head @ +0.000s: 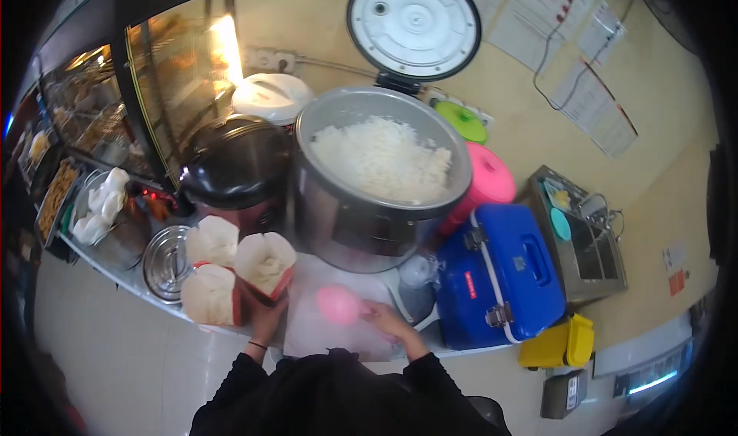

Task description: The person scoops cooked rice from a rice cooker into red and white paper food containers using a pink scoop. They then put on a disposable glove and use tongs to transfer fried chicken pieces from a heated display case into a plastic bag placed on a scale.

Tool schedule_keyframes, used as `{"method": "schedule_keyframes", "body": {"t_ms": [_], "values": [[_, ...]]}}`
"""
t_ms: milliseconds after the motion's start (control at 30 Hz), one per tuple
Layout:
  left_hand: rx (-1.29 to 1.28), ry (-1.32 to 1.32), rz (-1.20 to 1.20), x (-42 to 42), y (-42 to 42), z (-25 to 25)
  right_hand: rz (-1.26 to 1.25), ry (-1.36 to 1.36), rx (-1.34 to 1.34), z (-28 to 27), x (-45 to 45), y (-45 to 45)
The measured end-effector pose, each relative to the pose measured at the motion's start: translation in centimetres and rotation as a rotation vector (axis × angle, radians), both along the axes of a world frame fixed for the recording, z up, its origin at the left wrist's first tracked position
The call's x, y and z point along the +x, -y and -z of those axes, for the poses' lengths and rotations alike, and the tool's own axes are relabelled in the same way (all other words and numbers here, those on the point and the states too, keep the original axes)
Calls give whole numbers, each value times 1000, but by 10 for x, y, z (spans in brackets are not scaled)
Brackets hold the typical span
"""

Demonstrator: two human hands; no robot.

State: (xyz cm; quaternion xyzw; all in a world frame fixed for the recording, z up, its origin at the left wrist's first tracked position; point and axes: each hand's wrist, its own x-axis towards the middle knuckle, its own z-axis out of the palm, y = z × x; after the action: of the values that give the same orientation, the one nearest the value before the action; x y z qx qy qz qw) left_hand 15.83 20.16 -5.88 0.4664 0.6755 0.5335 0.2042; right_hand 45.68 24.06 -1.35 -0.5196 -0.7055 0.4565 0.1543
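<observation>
My right hand [385, 320] grips the handle of a pink rice paddle [338, 304], held over a sheet of white paper [311, 335] at the counter's front. At the side of a red and white paper food box [266, 266] is my left hand [266, 315]; its fingers are partly hidden, so its hold on the box cannot be told. Two more such boxes, an upper one [212, 243] and a lower one [210, 294], stand to its left. All three contain white rice. Behind the paper, a large rice cooker [369, 228] stands with its lid [415, 26] raised, showing white rice [386, 159].
A black-lidded pot [236, 165] stands left of the cooker, beside a lit glass display cabinet [179, 78]. Steel lids [164, 263] lie near the boxes. A blue cooler box [507, 280] and a pink lidded container [490, 176] stand right. A steel sink [594, 263] is farther right.
</observation>
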Motion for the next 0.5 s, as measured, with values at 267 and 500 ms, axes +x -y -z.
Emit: {"method": "schedule_keyframes", "body": {"t_ms": [267,500], "values": [[90,194,-19,-3,-15,8,248,747,137,16,40,-35],[92,205,-51,3,-10,-8,143,718,206,-24,58,-24]]}}
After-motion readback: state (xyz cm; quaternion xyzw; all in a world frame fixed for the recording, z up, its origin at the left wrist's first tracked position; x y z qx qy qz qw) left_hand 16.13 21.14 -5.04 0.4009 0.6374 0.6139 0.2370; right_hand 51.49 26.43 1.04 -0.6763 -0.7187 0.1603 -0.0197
